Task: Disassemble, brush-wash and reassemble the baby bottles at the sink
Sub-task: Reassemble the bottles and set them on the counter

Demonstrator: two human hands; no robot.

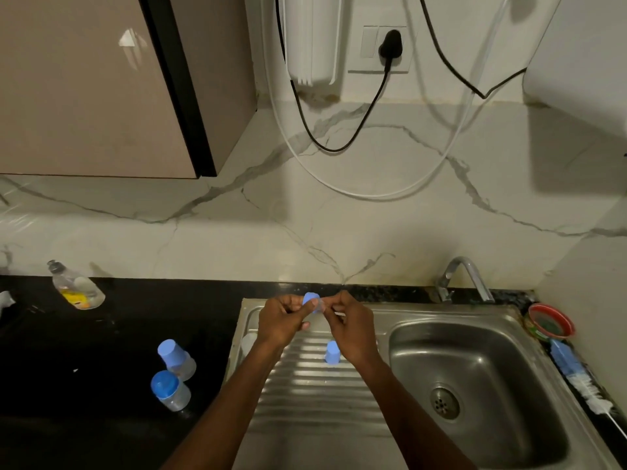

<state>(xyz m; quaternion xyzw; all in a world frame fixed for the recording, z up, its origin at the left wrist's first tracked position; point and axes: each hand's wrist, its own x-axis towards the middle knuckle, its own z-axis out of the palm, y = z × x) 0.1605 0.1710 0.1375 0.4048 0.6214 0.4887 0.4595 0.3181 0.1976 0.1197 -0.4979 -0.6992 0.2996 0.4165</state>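
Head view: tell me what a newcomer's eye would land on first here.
First, the two hands, left hand and right hand, meeting above the ribbed drainboard and gripping a small blue bottle part between them. Next, the other blue pieces: a blue cap standing on the drainboard and two baby bottles on the dark counter to the left. The bottle brush lies along the sink's right edge.

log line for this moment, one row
step: disassembly | left hand + right hand: grip blue bottle part | blue cap: on drainboard
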